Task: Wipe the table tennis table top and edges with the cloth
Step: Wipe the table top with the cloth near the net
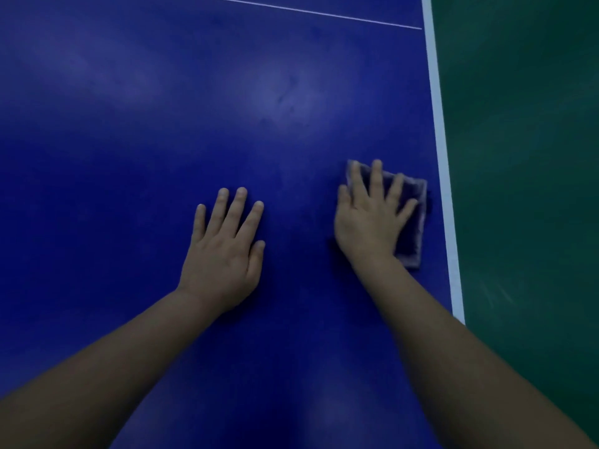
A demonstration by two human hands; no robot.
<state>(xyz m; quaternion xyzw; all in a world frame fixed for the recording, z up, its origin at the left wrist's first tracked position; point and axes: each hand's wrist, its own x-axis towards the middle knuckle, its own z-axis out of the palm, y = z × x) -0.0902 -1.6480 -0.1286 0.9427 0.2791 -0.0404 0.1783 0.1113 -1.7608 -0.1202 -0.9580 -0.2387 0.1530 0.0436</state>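
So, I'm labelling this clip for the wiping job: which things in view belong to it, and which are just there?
Part of the job:
- cloth, folded, under the flat right hand
- blue table top
- white edge line beside the cloth
- left hand, flat on the table

Just there:
- green floor
- thin white line at the far end

Cloth (411, 222) under right hand (369, 222) on table (162, 124); left hand (223, 260) beside.
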